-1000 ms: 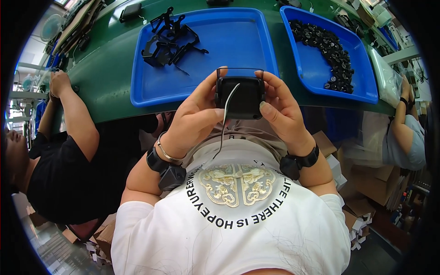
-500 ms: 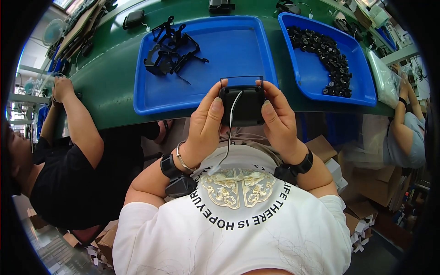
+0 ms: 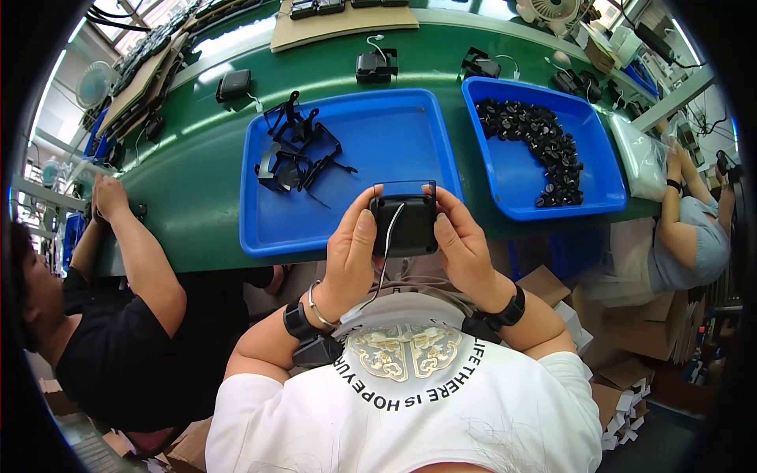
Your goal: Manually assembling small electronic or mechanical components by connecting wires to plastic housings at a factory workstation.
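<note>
Between my two hands is a black box-shaped device (image 3: pixel 412 230) with rounded corners. A white cable (image 3: pixel 388 251) runs from its face down toward my shirt. Along its far edge stands a thin black bracket (image 3: pixel 404 184). My left hand (image 3: pixel 349 256) grips the left side, thumb on the face and fingers mostly hidden behind. On the opposite side my right hand (image 3: pixel 467 251) has the same kind of hold. Just beyond, at the table's near edge, lies a blue tray (image 3: pixel 378 142) with several black brackets (image 3: pixel 303 150) heaped at its left.
A second blue tray (image 3: pixel 505 177) holds many small black round parts (image 3: pixel 544 146). More black devices (image 3: pixel 377 66) with white cables sit along the green table (image 3: pixel 185 185). Co-workers sit at left (image 3: pixel 118 339) and right (image 3: pixel 694 236). A clear plastic bag (image 3: pixel 637 162) lies beside the right tray.
The view has tipped upward, bringing more of the table's far side into sight. Both hands keep their hold on the device, with little other visible change.
</note>
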Tool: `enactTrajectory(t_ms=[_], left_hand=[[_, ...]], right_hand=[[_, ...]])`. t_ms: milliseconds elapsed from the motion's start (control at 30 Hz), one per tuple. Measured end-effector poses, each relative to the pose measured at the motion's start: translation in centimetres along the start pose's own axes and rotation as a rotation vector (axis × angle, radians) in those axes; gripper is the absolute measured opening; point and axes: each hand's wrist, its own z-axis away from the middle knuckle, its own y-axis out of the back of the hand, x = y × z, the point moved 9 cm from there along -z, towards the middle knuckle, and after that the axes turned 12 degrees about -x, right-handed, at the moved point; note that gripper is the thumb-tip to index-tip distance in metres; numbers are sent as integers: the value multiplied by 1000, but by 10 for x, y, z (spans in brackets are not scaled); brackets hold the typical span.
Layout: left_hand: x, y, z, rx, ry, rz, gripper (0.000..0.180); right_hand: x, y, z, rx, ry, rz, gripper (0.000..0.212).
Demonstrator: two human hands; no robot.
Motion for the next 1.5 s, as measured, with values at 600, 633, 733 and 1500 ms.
enactTrajectory(t_ms=[600,633,733,1500], left_hand=[[101,119,31,373,-431,-627,30],[101,129,37,370,-438,-628,30],[97,162,61,548,-394,-770,27],[77,191,80,680,-255,-825,26]], right_hand=[[-72,155,-188,309,-148,391,28],[-72,173,-200,330,-160,503,28],[-55,219,-234,378,-238,703,30],[-69,226,-375,317,-332,1802,31]])
